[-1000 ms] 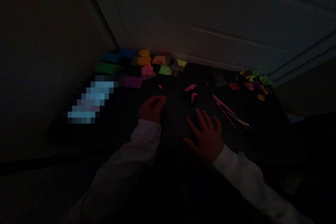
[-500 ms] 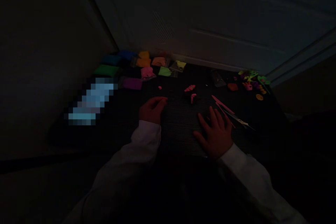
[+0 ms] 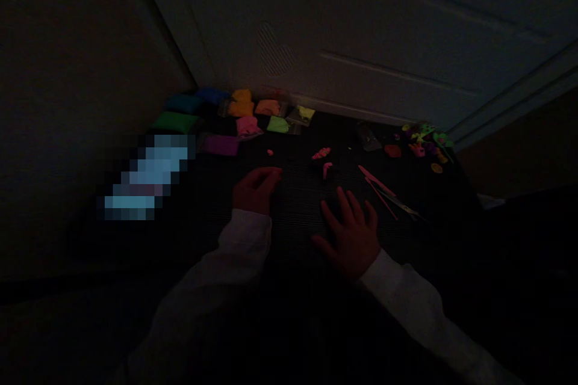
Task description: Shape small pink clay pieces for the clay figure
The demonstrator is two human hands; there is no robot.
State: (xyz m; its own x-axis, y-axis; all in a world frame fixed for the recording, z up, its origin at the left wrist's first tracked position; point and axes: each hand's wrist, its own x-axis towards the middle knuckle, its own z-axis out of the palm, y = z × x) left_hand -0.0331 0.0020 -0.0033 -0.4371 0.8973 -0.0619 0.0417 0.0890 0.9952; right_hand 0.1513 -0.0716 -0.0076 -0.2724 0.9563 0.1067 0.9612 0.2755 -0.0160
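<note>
My left hand (image 3: 255, 187) hovers at or rests on the dark tabletop, its thumb and fingers pinched together; whatever may be between the fingertips is too dark to make out. My right hand (image 3: 352, 237) lies palm down with its fingers spread and holds nothing. Beyond the hands are a lumpy pink clay piece (image 3: 321, 153) and a small forked pink piece (image 3: 326, 169). A tiny pink bit (image 3: 270, 152) sits past my left fingertips. Right of my right hand lie a pink modelling knife (image 3: 376, 179), a thin pink tool (image 3: 383, 200) and scissors (image 3: 406, 207).
Bags of coloured clay, including a purple one (image 3: 221, 145) and a green one (image 3: 176, 122), line the back left. A pixelated bright screen (image 3: 149, 174) stands at left. Colourful clay flowers (image 3: 428, 141) and an orange-red piece (image 3: 392, 151) lie at back right. A pale panel (image 3: 361, 24) rises behind.
My right hand has slid left, away from the scissors and pink tools. My left hand keeps its pinch. The whole view has shifted slightly.
</note>
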